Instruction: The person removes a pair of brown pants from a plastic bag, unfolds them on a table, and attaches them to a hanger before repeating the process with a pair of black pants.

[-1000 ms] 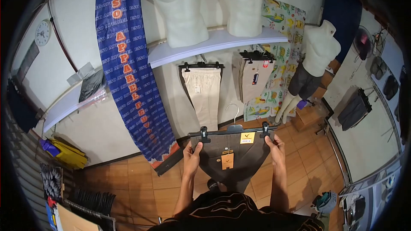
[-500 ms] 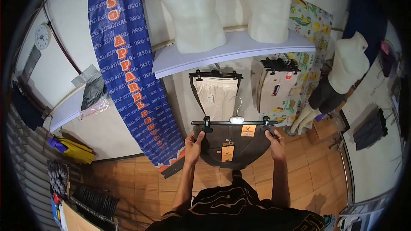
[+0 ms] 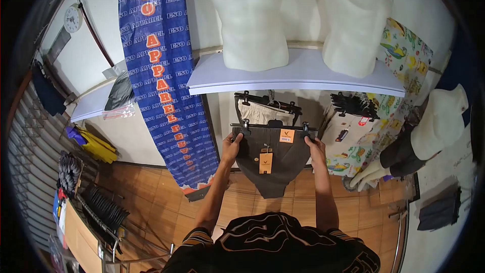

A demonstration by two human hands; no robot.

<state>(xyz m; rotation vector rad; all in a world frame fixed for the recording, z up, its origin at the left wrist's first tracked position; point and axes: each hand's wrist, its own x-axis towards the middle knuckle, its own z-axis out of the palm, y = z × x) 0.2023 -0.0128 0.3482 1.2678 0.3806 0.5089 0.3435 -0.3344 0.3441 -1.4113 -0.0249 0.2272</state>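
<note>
Dark grey trousers (image 3: 247, 159) with orange tags hang from a black clip hanger (image 3: 290, 127), held up in front of me. My left hand (image 3: 231, 147) is closed on their upper left corner, thumb in front just below the clip. At the opposite corner, my right hand (image 3: 316, 150) grips the trousers the same way. Right behind the hanger are cream trousers (image 3: 260, 113) on another black hanger beneath the shelf, partly covered by the dark pair. The hook of the held hanger cannot be made out.
Two white torso mannequins (image 3: 255, 25) stand on the pale shelf (image 3: 298, 83) above. Beige trousers (image 3: 333, 126) hang to the right, near a mannequin (image 3: 434, 121) in dark shorts. A blue banner (image 3: 161, 81) stands left. Clothes racks (image 3: 103, 212) are at lower left.
Both hands have raised the dark trousers and their hanger forward, up close to the hanging cream pair, now covering more of it. My view has shifted nearer to the shelf.
</note>
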